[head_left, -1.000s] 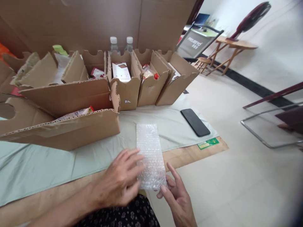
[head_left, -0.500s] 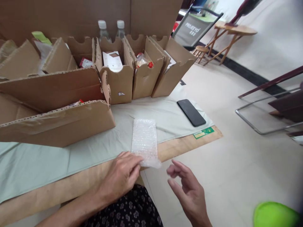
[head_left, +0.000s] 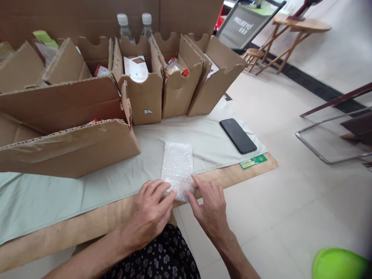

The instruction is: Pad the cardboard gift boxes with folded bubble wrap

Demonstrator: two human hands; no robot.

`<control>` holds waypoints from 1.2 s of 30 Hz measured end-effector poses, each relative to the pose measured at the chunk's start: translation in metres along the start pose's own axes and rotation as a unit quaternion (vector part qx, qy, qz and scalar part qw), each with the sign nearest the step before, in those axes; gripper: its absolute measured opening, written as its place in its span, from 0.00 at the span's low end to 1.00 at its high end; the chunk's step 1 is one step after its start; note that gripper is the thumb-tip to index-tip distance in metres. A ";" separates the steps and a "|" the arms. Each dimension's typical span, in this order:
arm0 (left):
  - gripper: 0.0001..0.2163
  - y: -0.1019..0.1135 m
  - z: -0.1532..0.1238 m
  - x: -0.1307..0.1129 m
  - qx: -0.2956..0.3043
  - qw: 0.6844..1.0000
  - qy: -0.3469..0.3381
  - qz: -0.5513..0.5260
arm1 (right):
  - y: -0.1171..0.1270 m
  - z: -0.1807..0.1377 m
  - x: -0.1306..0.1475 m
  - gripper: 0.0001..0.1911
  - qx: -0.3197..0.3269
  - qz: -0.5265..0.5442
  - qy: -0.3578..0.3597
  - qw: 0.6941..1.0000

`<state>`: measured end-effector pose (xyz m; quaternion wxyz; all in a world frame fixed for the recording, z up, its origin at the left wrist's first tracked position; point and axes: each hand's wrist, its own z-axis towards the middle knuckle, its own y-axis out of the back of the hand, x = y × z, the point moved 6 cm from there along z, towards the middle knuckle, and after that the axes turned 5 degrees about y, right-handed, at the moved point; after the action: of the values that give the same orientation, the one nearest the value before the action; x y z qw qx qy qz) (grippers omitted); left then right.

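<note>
A flat bubble wrap bag (head_left: 177, 162) lies on the pale green cloth, its near end over the bare wooden edge. My left hand (head_left: 154, 207) grips the bag's near left corner, thumb at the near edge and curled fingers along the side. At the near right corner my right hand (head_left: 207, 201) holds the bag between thumb and fingers. The bag's very corners are partly hidden by my fingertips. Whether anything is inside the wrap I cannot tell.
A black phone (head_left: 237, 135) lies on the cloth to the right, near a green label (head_left: 252, 162). Several cardboard bins (head_left: 147, 102) stand at the back, with two bottles (head_left: 123, 27) behind. A long cardboard box (head_left: 69, 155) sits at left. A green stool (head_left: 337, 263) is on the floor.
My right hand has moved left from the air beside the bag onto its near right corner. My left hand stays at the near left. The view has shifted slightly.
</note>
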<state>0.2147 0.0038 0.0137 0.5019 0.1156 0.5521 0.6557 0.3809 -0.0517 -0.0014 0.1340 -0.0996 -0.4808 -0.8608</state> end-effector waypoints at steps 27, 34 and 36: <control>0.09 -0.005 0.038 0.029 -0.002 0.997 0.079 0.000 | 0.004 0.008 0.001 0.14 0.054 0.046 0.097 0.993; 0.13 0.006 0.025 0.023 0.047 0.990 0.028 -0.129 | 0.009 0.011 -0.011 0.13 0.038 0.174 0.029 0.984; 0.12 0.001 0.030 0.030 0.051 0.990 0.059 -0.121 | 0.013 0.009 -0.014 0.13 0.019 0.164 0.016 0.986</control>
<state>0.2208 0.0456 0.0135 0.5378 0.0345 0.6231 0.5668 0.3989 -0.0486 0.0094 0.2825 -0.1608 -0.4718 -0.8196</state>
